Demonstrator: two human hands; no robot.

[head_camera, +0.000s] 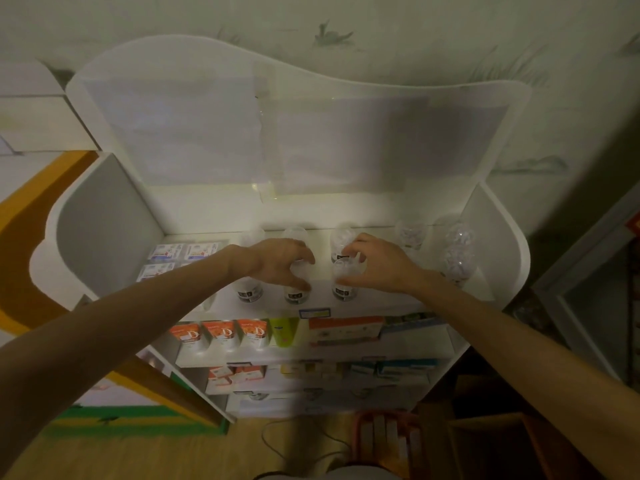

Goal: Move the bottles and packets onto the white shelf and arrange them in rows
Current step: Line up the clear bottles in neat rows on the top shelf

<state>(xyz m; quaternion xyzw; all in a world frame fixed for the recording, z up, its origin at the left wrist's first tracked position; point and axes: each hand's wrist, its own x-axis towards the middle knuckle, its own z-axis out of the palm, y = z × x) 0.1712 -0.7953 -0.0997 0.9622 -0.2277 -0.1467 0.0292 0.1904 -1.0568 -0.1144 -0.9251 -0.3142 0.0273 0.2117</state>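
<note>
Your left hand [282, 263] curls its fingers and thumb round the cap of a white bottle [297, 284] standing near the front edge of the top level of the white shelf [498, 244]. Your right hand [375, 263] grips the neighbouring white bottle [346, 280] the same way, fingers over its top and thumb low on its near side. Both bottles stand upright and carry a dark label near the base. A third labelled bottle [249, 289] stands just to the left of the first, partly under your left wrist. Behind them, more white bottles [294, 233] line the back wall, and clear bottles [455, 263] with pale contents stand well to the right, near the shelf's side panel. Flat packets [185, 252] with red and blue print lie in rows at the left of the same level, partly hidden by your left forearm.

On the level below, orange cartons [221, 334] stand side by side, with a green pack [284, 332] and a wide orange-and-white box [346, 329] to their right. Lower levels hold further small boxes, too dim to make out. An orange crate [388, 441] sits on the floor below.
</note>
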